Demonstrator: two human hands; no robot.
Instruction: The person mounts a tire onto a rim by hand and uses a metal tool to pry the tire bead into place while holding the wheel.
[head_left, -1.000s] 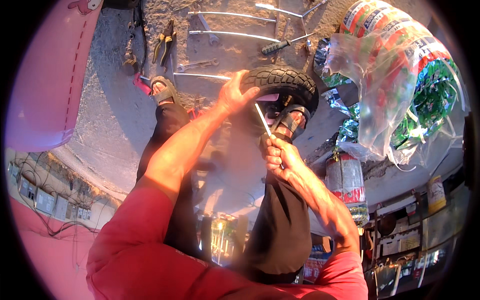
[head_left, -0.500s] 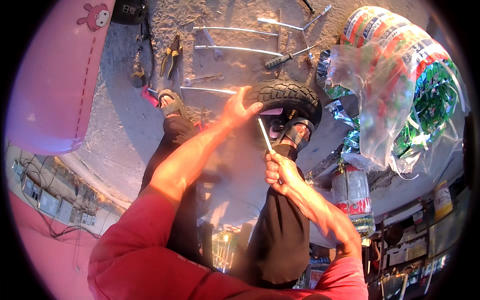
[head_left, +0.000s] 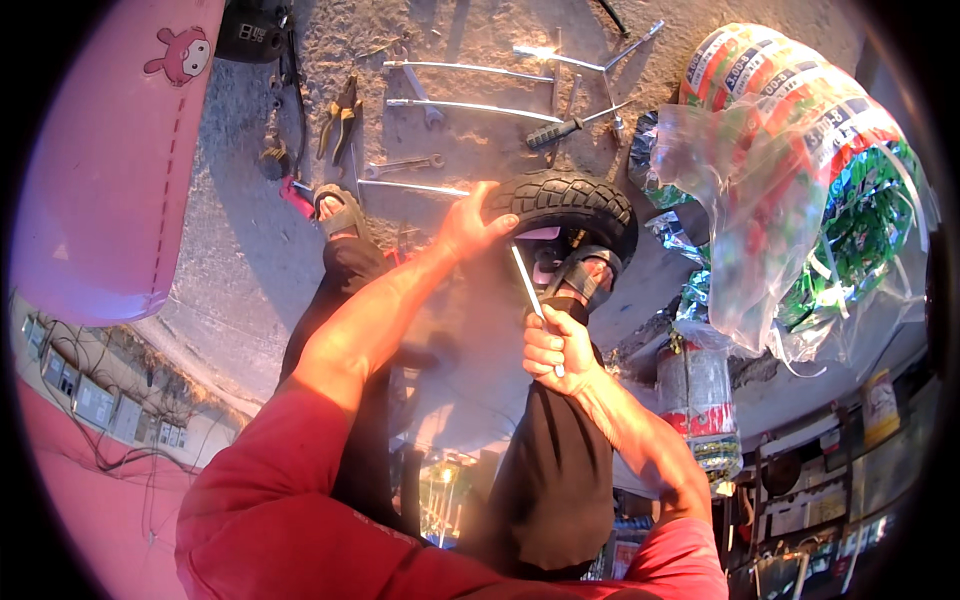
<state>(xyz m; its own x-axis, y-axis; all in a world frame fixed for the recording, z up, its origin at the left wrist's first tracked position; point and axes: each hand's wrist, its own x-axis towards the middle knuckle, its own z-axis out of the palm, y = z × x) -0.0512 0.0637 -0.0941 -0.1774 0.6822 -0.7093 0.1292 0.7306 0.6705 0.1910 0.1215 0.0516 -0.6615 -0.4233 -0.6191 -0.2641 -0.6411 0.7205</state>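
Observation:
A black treaded tire [head_left: 565, 190] stands on the ground in front of me, partly hidden by my sandaled right foot [head_left: 590, 275], which presses against its near side. My left hand [head_left: 472, 225] clasps the tire's left edge, thumb on the near side and fingers over the tread. In my fist, my right hand [head_left: 560, 348] grips a thin silver tire lever [head_left: 526, 278]. The lever slants up and left to the tire's near side, close to my left thumb. Whether its tip is under the tire's bead is too small to tell.
Beyond the tire lie pliers [head_left: 341, 118], a wrench [head_left: 405, 165], a screwdriver [head_left: 553, 134] and several metal rods [head_left: 475, 108]. Wrapped tires in torn plastic [head_left: 790, 110] stand at right, above a worn cylinder [head_left: 697, 390]. A pink panel [head_left: 110, 150] fills the upper left.
The view has shifted slightly, so the ground tools appear a little lower. Both hands keep their holds on the tire and the lever, with little visible movement.

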